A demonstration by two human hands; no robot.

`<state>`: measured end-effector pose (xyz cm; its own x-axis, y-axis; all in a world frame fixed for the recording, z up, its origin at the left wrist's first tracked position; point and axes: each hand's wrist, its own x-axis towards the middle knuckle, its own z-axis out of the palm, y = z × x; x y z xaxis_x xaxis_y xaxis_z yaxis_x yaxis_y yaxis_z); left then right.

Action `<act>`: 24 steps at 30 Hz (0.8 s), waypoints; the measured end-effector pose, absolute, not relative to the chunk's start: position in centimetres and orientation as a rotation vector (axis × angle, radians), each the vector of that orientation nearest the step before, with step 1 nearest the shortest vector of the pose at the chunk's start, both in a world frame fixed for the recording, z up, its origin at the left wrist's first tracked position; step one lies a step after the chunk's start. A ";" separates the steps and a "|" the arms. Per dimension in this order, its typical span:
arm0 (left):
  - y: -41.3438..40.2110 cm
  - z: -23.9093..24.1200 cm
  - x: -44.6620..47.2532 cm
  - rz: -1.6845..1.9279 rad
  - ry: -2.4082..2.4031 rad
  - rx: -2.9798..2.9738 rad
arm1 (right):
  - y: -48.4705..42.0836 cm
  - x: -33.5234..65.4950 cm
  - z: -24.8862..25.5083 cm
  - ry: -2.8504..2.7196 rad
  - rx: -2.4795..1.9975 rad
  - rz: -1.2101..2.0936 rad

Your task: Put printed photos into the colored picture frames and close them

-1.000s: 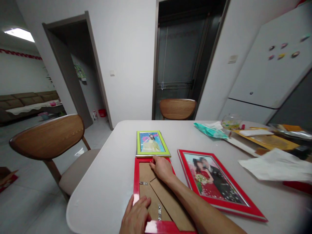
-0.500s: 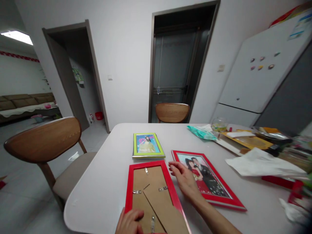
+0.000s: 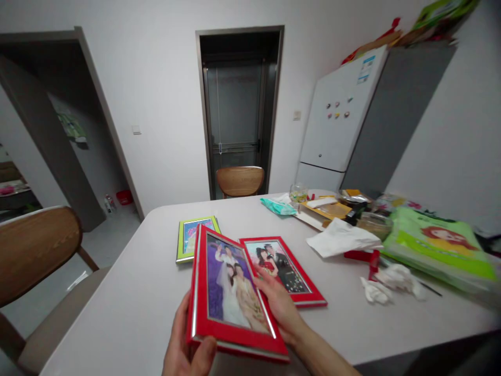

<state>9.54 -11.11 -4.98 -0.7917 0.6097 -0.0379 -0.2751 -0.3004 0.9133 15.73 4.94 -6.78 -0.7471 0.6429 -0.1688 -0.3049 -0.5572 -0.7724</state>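
A red picture frame [image 3: 230, 292] with silver edging is tilted up off the table, its photo side facing me. My left hand [image 3: 188, 339] grips its lower left corner, thumb over the front and fingers behind. At the right edge, my right hand [image 3: 276, 300] holds the frame, with fingertips lying over the front. Behind it on the right, a second red picture frame [image 3: 291, 266] lies face up on the table, partly covered by the held one. A smaller lime-green picture frame [image 3: 187, 244] lies farther back on the left, its right part hidden.
On the table's right are white tissue paper [image 3: 340, 237], a green package [image 3: 442, 250], crumpled tissues [image 3: 391, 282], a teal packet [image 3: 277, 206] and a glass jar [image 3: 298, 193]. Wooden chairs stand at the left [image 3: 43, 250] and far side [image 3: 240, 180].
The held red frame has been turned over from its brown backing to its photo side and lifted. Both hands now grip it; the right was hovering beside it. My view has swung right.
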 end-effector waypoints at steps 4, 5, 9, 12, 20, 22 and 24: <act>-7.4 -5.6 9.5 1.919 1.303 0.437 | 12.5 18.6 -6.0 -1.336 -0.743 2.040; -6.3 -6.2 9.7 1.870 1.312 0.491 | 14.1 19.1 -6.1 -1.442 -0.777 1.944; -1.8 -8.3 9.9 1.671 1.654 0.761 | 19.0 20.2 -7.5 -1.948 -0.987 1.344; 0.1 -8.8 9.8 1.592 1.823 0.869 | 21.2 20.4 -9.2 -2.073 -1.045 1.127; 0.0 -9.6 9.5 1.499 2.038 1.073 | 21.8 20.7 -11.6 -2.215 -1.049 0.903; -0.1 -10.2 9.5 1.459 2.085 1.193 | 21.2 20.8 -11.6 -2.244 -1.051 0.865; 0.1 -10.6 9.5 1.383 2.162 1.347 | 21.0 20.8 -11.5 -2.311 -1.070 0.791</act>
<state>9.46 0.12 -10.64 -0.5449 0.7978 0.2579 0.5684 0.1254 0.8131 20.79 20.96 -11.52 -0.5851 0.7927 0.1712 0.5215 0.5295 -0.6691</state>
